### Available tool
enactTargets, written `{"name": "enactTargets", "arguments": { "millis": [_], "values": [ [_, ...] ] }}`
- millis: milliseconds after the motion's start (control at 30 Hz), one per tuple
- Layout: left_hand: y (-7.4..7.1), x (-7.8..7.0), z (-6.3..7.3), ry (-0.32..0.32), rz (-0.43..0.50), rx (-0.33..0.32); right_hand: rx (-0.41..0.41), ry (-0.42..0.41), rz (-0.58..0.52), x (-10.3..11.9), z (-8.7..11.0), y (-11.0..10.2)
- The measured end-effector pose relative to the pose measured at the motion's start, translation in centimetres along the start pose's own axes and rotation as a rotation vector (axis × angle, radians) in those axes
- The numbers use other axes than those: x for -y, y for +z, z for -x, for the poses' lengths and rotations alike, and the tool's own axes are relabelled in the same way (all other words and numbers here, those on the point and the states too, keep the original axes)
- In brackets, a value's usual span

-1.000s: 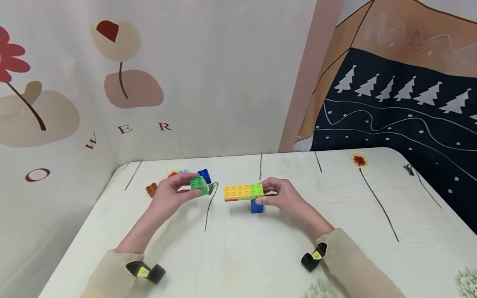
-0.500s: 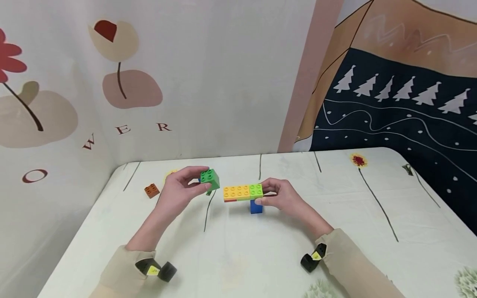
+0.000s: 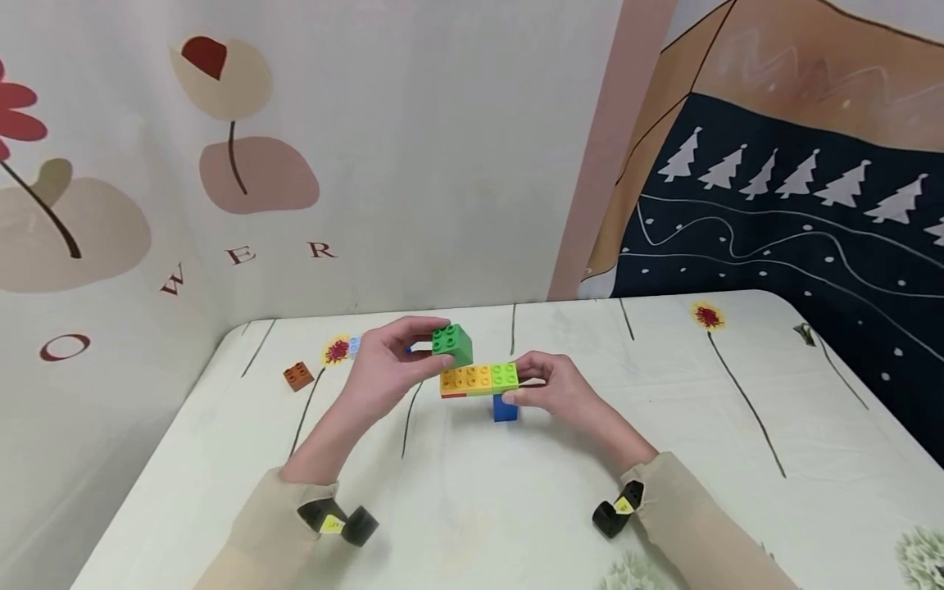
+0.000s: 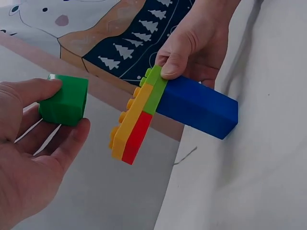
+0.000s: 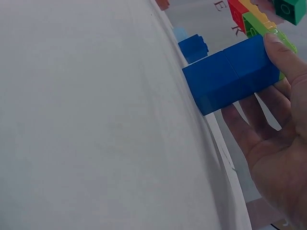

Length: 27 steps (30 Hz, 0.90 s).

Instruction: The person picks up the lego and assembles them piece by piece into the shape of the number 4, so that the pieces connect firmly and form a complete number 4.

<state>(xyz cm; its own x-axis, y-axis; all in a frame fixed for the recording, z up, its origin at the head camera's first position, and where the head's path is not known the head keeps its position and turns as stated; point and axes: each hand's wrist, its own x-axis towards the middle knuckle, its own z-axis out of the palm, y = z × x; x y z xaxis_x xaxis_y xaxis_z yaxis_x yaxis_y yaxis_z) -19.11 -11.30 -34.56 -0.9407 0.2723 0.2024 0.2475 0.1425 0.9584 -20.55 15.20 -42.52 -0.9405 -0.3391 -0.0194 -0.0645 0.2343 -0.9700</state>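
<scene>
Green block (image 3: 452,344) had moved right, pinched in the left hand (image 3: 383,369), to mid-frame near the build (image 3: 487,379), which the right hand (image 3: 555,385) gripped. Looked like stacking; next probably called for lining up, then pressing.

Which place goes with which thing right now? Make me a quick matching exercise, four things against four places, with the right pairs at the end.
Things
1. Green block
2. Blue column
3. Brown block
4. Red block

Places
A. On the table, apart from the other blocks
B. Directly under the yellow block
C. Held in the left hand
D. Under the lime blocks

Pairs: 1-C; 2-D; 3-A; 4-B
</scene>
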Motion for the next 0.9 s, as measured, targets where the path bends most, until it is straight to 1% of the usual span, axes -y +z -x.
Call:
{"name": "enactTargets", "arguments": {
  "millis": [67, 133, 267, 367, 500, 667, 900],
  "values": [
    [0.4, -0.1, -0.3, 0.022, 0.007, 0.02, 0.002, -0.004, 0.001, 0.1, 0.0, 0.0],
    [0.8, -0.2, -0.5, 0.03, 0.012, 0.048, 0.005, -0.007, 0.003, 0.2, 0.0, 0.0],
    [1.7, -0.4, -0.8, 0.012, 0.005, 0.106, 0.014, -0.019, 0.009, 0.1, -0.1, -0.1],
    [2.4, -0.5, -1.0, -0.007, -0.019, 0.133, 0.018, -0.029, 0.013, 0.0, -0.1, -0.2],
    [3.2, -0.1, -1.3, -0.017, -0.061, 0.142, 0.017, -0.037, 0.021, 0.1, 0.1, -0.2],
    [3.8, 0.3, -1.4, -0.017, -0.112, 0.151, 0.014, -0.047, 0.018, 0.1, 0.1, -0.1],
    [4.3, 0.3, -1.5, -0.006, -0.135, 0.15, 0.018, -0.064, 0.0, -0.1, 0.0, -0.2]
  ]
}}
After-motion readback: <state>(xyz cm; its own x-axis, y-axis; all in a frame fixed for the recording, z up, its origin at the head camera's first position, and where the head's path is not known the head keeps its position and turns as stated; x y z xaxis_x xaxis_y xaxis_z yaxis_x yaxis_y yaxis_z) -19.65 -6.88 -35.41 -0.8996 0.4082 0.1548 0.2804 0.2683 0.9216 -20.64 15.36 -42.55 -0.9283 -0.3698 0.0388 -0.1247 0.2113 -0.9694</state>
